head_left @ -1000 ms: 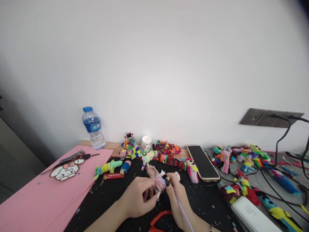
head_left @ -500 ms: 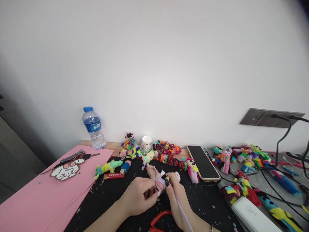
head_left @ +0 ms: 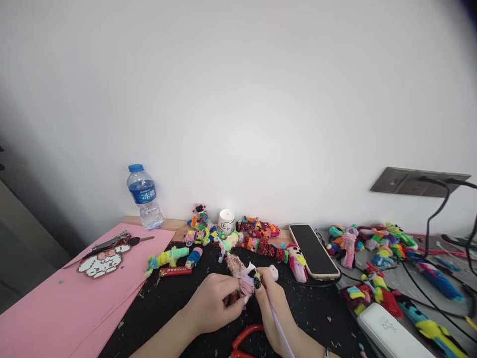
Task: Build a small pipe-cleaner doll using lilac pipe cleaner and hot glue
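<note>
A pink doll (head_left: 235, 266) is held between 2 hands over the black mat (head_left: 316, 313). Its near end is pinched by the left hand (head_left: 214, 303), the fingers curled in. A lilac strip (head_left: 278, 323) is gripped at the doll's side by the right hand (head_left: 274, 301), and its tail is trailed along that hand toward the bottom edge of the view. Dark polish is worn on the right thumb. Between the wrists, a red handle (head_left: 246, 338) is partly cut off by the view's edge.

Beyond the doll, fuzzy figures (head_left: 264, 248) are scattered around a white cup (head_left: 226, 223). To the right, a phone (head_left: 313, 251) is laid screen up, its screen dark. Farther right, more figures are heaped near a white case (head_left: 391, 330). To the left, a dog charm (head_left: 100, 263) is placed on pink paper (head_left: 40, 308), and a bottle (head_left: 143, 196) is stood by the wall (head_left: 238, 109). 2 plugs are seated in the socket (head_left: 404, 182).
</note>
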`<state>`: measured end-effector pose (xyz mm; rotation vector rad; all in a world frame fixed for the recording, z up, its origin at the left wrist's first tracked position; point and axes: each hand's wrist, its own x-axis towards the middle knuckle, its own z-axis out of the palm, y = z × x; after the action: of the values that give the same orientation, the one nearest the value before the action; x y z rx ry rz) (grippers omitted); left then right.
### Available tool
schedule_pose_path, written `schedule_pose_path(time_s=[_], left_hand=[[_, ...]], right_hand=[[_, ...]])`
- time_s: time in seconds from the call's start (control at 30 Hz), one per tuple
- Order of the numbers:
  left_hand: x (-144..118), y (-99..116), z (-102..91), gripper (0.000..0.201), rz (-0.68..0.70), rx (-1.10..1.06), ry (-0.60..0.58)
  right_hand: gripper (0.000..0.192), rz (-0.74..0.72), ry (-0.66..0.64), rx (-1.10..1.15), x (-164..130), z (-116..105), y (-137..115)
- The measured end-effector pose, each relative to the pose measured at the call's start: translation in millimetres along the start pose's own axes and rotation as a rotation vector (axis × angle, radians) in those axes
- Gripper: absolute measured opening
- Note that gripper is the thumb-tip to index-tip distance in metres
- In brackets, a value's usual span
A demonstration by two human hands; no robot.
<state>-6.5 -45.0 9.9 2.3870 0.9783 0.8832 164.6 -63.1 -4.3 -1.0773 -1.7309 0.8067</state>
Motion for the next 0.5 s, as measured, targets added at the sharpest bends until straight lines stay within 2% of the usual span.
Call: schedule_pose_path(time_s=[0.5], left_hand=[[-1.7,-0.5,0.9,0.011,0.022,0.049,0.058]], right_hand=[[0.031,0.009,-0.013,0.035,3.0,-2.5,-0.5]])
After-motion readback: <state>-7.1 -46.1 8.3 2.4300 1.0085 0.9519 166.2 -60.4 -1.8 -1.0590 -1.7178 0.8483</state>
